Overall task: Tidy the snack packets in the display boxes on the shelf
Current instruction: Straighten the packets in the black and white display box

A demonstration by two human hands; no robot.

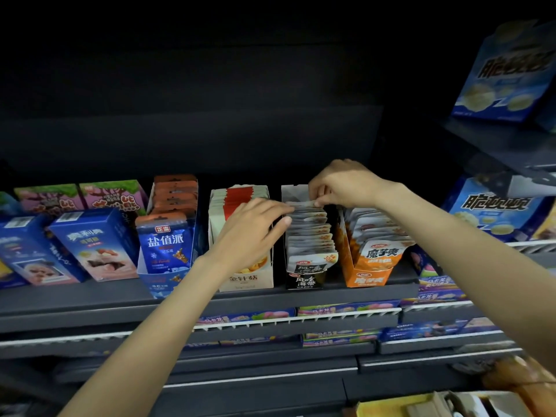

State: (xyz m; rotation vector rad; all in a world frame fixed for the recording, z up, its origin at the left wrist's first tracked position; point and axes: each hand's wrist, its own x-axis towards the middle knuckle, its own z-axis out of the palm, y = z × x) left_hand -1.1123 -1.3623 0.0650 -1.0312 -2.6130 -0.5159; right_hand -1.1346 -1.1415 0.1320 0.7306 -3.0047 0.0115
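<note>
Shelves [270, 299] fill the view, dark and stacked one over the other. Nearest, low down, lie flat purple and blue packs [337, 311] behind white rails, too blurry to read.

Up one step is the main shelf with the display boxes. On the left stand blue cartons [93, 245] and pink cartons [111, 197]. Next comes a blue box [165, 251] with packets that say 盐值派 and a red tag 正宗. Beside it is a cream box [246, 281] marked 金针菇, with red and white packets.

Left hand [255, 233] lies over the cream box. Its fingers are out straight and reach right, and the tips touch the tops of the grey packets [310, 233].

Those grey packets stand in a row in a black box [305, 281] that says 风吃海带. Right hand [346, 185] is at the far end of that row, and its finger and thumb pinch the top of a packet there.

Just to the right is an orange box [370, 278] with packets marked 魔芋爽.

Farther right and higher up stand big blue boxes [496, 212] with white writing, 脆.
</note>
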